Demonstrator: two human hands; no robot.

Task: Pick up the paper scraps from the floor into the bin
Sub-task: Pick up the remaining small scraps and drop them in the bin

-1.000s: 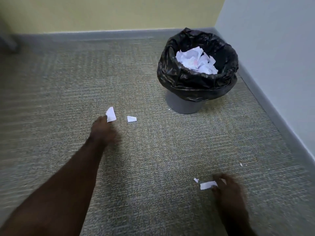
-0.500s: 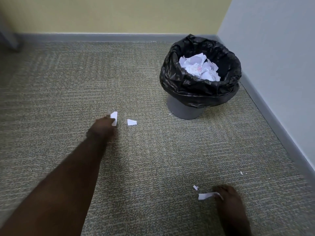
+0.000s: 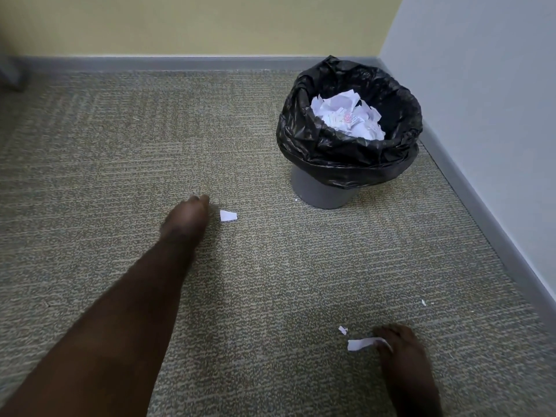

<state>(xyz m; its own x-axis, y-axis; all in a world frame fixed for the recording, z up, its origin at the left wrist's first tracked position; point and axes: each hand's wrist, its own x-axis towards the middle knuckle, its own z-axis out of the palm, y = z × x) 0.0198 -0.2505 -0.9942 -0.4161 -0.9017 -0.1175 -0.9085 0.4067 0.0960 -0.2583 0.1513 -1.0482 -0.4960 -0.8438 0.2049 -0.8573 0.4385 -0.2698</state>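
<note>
Since the earlier frame, the scrap at the left hand (image 3: 185, 219) has vanished inside its closed fingers. Grey carpet (image 3: 105, 152) bears a bin (image 3: 326, 192) lined with a black bag (image 3: 304, 139), holding crumpled paper (image 3: 349, 117). Right hand (image 3: 401, 353) pinches a paper strip (image 3: 359, 344). One loose scrap (image 3: 228, 215) lies just beside the left hand; a smaller fragment (image 3: 342, 329) lies near the strip.

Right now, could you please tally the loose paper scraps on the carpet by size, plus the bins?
Larger white scraps: 2, one beside the left hand at, one at the right hand fingertips at
Tiny white bits: 2, at and
Bins with black liner: 1
Total: 5
</note>
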